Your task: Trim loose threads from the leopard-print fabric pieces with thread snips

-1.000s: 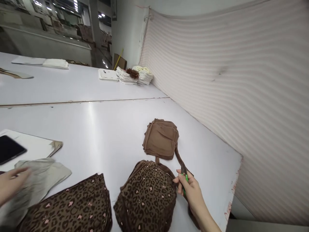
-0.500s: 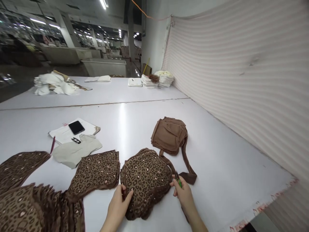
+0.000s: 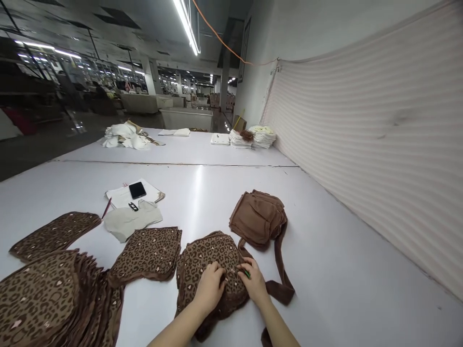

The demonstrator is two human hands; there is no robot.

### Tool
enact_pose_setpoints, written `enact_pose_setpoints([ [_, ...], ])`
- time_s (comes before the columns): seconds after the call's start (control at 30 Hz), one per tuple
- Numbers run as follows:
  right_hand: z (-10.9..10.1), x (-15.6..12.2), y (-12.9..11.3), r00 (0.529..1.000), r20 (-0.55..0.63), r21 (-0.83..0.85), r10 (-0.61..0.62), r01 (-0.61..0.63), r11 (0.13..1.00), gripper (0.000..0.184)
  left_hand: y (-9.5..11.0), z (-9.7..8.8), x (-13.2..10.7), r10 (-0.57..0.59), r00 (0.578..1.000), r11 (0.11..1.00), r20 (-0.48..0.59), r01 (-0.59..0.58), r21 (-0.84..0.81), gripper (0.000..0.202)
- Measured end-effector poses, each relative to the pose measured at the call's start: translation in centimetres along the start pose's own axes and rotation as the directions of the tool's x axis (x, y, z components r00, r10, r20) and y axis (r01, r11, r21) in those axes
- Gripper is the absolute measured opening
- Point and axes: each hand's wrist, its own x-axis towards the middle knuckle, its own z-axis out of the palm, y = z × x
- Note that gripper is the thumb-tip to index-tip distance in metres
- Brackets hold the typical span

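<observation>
A stack of leopard-print fabric pieces [image 3: 202, 253] with brown edges lies in front of me. My left hand [image 3: 211, 286] is over the middle of it, fingers bent and closed on the top fabric; the fingertips are partly hidden. Close by, at the stack's right side, my right hand [image 3: 254, 282] is closed around small green-handled snips [image 3: 247, 273], of which mostly the green part shows. Just behind the stack sits a pile of plain brown fabric pieces [image 3: 253, 217], with a brown strip [image 3: 280, 260] trailing down beside my right hand.
More leopard-print stacks [image 3: 152, 253] lie to the left, one thick and fanned [image 3: 39, 299]. Beyond them are a phone [image 3: 137, 190] on papers, black snips [image 3: 133, 206] and a pen [image 3: 106, 208]. White cloth piles [image 3: 126, 136] stand at the far end. Striped fabric [image 3: 343, 106] hangs at right.
My left hand has moved from the stack's lower left edge onto its middle. My right hand has come leftward onto the stack, still with the snips. The view has tilted up and turned left.
</observation>
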Motion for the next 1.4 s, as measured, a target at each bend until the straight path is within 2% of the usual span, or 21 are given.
enact_pose_setpoints([
  [0.17, 0.4, 0.2, 0.1, 0.998, 0.011, -0.061, -0.054, 0.055, 0.997, 0.019, 0.4, 1.3, 1.1, -0.007, 1.0, 0.998, 0.011, 0.007, 0.061, 0.023],
  [0.37, -0.1, 0.3, 0.1, 0.993, 0.062, -0.122, -0.101, 0.108, 0.987, 0.025, 0.5, 2.0, 2.1, 0.006, 1.0, 0.997, 0.009, -0.006, 0.076, 0.014],
  [0.47, -0.6, 0.2, -0.6, 0.99, 0.089, -0.151, -0.105, 0.118, 0.982, 0.027, 0.5, 1.9, 2.2, 0.024, 1.0, 0.997, -0.004, -0.024, 0.068, 0.017],
  [0.63, -0.8, -0.3, -1.9, 0.992, 0.114, -0.038, -0.061, 0.066, 0.997, 0.029, 0.4, 1.5, 1.7, 0.083, 0.996, 0.995, -0.032, -0.081, 0.049, 0.021],
  [0.73, -0.6, -0.5, -2.0, 0.993, 0.116, -0.023, -0.028, 0.031, 0.999, 0.018, 0.3, 1.5, 1.3, 0.12, 0.992, 0.992, -0.047, -0.118, 0.042, 0.021],
  [1.0, -1.3, 0.5, -1.8, 0.979, 0.162, -0.039, -0.122, 0.13, 0.991, 0.017, 0.1, 1.3, 1.1, 0.136, 0.986, 0.991, -0.095, -0.134, 0.027, 0.014],
  [1.17, -1.3, 1.1, -1.8, 0.97, 0.2, -0.045, -0.136, 0.147, 0.988, 0.017, 0.1, 1.4, 1.6, 0.147, 0.983, 0.989, -0.111, -0.145, 0.025, 0.018],
  [1.23, -1.3, 0.9, -2.2, 0.981, 0.166, -0.051, -0.099, 0.109, 0.993, 0.015, 0.1, 1.6, 1.7, 0.157, 0.981, 0.987, -0.115, -0.155, 0.029, 0.017],
  [1.33, -1.3, -0.1, -3.4, 0.999, -0.012, -0.047, 0.032, -0.033, 0.998, 0.017, 0.0, 1.8, 1.7, 0.173, 0.977, 0.985, -0.126, -0.17, 0.038, 0.016],
  [1.4, -1.2, -1.4, -4.1, 0.984, -0.088, 0.055, 0.156, -0.151, 0.987, 0.026, -0.1, 1.8, 1.6, 0.185, 0.973, 0.983, -0.135, -0.181, 0.041, 0.017],
])
